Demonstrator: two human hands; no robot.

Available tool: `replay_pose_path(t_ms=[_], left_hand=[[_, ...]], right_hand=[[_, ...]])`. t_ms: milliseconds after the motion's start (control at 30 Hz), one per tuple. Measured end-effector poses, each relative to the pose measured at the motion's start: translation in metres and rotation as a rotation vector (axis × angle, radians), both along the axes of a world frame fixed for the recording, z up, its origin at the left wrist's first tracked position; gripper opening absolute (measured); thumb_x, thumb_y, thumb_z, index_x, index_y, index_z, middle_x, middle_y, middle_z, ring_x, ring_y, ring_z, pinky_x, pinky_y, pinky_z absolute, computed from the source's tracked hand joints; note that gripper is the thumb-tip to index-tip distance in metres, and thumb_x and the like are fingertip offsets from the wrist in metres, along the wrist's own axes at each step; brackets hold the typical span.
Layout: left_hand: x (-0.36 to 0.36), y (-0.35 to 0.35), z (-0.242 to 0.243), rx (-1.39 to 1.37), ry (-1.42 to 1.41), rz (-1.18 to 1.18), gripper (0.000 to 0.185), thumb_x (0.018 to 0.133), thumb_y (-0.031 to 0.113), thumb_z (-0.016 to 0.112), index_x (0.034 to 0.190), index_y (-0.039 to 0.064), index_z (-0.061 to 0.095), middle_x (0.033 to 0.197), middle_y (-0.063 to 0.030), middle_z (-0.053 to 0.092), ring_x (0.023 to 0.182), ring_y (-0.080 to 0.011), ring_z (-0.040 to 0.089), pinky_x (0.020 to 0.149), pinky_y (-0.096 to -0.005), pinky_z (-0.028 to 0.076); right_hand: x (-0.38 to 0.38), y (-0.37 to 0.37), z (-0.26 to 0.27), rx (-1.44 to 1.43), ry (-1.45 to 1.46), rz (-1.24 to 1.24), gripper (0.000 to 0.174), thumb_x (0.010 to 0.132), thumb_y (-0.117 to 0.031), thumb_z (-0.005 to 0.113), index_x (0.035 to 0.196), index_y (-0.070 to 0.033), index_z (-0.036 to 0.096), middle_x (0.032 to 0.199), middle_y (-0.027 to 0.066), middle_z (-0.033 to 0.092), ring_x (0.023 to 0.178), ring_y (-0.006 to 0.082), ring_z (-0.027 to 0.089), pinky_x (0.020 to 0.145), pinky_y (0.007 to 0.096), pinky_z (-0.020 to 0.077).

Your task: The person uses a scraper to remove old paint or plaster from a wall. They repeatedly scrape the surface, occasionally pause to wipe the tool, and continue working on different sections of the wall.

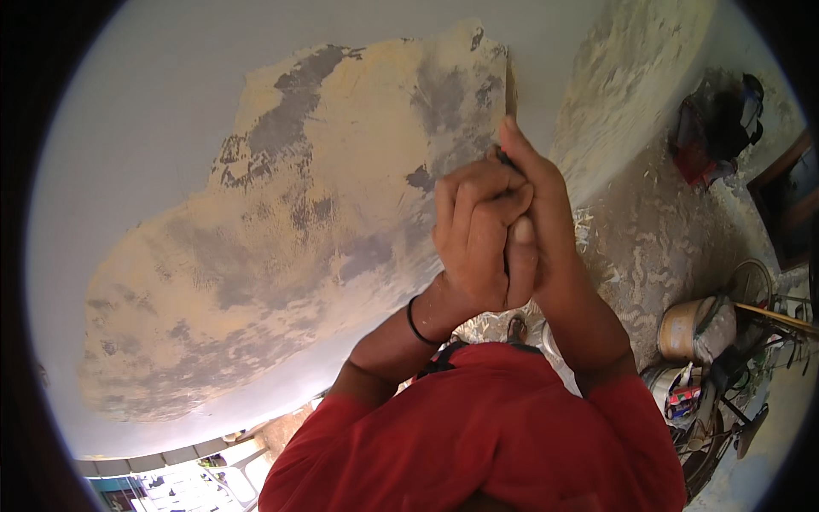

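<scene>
In front of me is a wall point(128, 128) with a large patch of stripped, blotchy yellow and grey plaster point(365, 141) bordered by smooth pale paint. My right hand point(544, 173) grips the dark handle point(505, 157) of a scraper, its thumb stretched up towards the blade. My left hand point(477, 233), below a black wristband, is wrapped together with the right around the grip, so most of the handle is hidden. Nearly edge-on, the thin scraper blade point(510, 83) lies along the patch's upper right border, apparently touching the wall.
To the right, a dark bag point(720, 121) is by another wall and a round tub point(681, 329) stands on the floor point(646, 275). Nearby are an open bucket point(681, 397) of small items and a bicycle point(710, 422). Pale flakes point(582, 227) litter the wall's foot.
</scene>
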State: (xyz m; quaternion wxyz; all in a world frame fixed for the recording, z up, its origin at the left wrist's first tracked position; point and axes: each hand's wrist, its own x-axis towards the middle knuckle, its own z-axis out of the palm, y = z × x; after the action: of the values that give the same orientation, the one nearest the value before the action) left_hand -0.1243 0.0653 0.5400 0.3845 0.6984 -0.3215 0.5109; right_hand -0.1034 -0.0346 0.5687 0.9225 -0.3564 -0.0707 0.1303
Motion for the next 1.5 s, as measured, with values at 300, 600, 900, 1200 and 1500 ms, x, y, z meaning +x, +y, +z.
replay_pose_path(t_ms=[300,600,900,1200,1500], left_hand=[[-0.011,-0.004,0.002,0.027,0.047,0.024,0.014,0.095,0.002,0.06,0.107,-0.004,0.065,0.112,-0.0219,0.068,0.099,-0.0345,0.064,0.088,-0.0438,0.05],[-0.009,0.004,0.001,0.051,0.105,-0.004,0.015,0.095,-0.003,0.058,0.107,-0.005,0.066,0.113,-0.0225,0.068,0.099,-0.034,0.063,0.087,-0.0436,0.05],[0.022,-0.01,0.006,0.074,0.094,-0.08,0.016,0.095,-0.006,0.057,0.109,-0.004,0.065,0.114,-0.022,0.067,0.101,-0.0378,0.063,0.089,-0.0458,0.051],[-0.044,0.02,-0.064,0.129,0.401,-0.099,0.055,0.091,0.038,0.083,0.122,-0.006,0.069,0.122,-0.0257,0.065,0.11,-0.0358,0.069,0.085,-0.0425,0.06],[0.031,0.009,-0.027,0.516,0.4,0.336,0.081,0.085,0.022,0.086,0.155,-0.001,0.054,0.162,-0.0245,0.05,0.102,-0.0269,0.079,0.064,-0.0294,0.061]], right_hand=[[-0.005,0.002,-0.008,0.175,0.139,0.067,0.034,0.113,-0.04,0.059,0.089,-0.016,0.06,0.079,-0.0058,0.057,0.064,0.0013,0.055,0.058,0.0206,0.0481],[-0.004,0.008,-0.015,0.181,0.146,0.039,0.036,0.114,-0.041,0.056,0.09,-0.015,0.059,0.083,-0.0056,0.053,0.07,0.004,0.05,0.063,0.0236,0.0449],[0.03,-0.011,-0.022,0.147,0.037,-0.041,0.039,0.114,-0.042,0.057,0.094,-0.009,0.062,0.086,-0.0024,0.057,0.075,0.007,0.054,0.068,0.0265,0.0486],[-0.037,-0.059,-0.099,-0.291,0.172,-0.112,0.03,0.111,-0.034,0.062,0.097,-0.008,0.058,0.07,0.0034,0.057,0.05,0.0124,0.057,0.041,0.0284,0.0437],[-0.051,-0.102,-0.206,-0.363,0.57,-0.129,0.014,0.109,-0.021,0.062,0.109,-0.009,0.056,0.074,0.0037,0.06,0.05,0.0144,0.059,0.043,0.0308,0.0473]])
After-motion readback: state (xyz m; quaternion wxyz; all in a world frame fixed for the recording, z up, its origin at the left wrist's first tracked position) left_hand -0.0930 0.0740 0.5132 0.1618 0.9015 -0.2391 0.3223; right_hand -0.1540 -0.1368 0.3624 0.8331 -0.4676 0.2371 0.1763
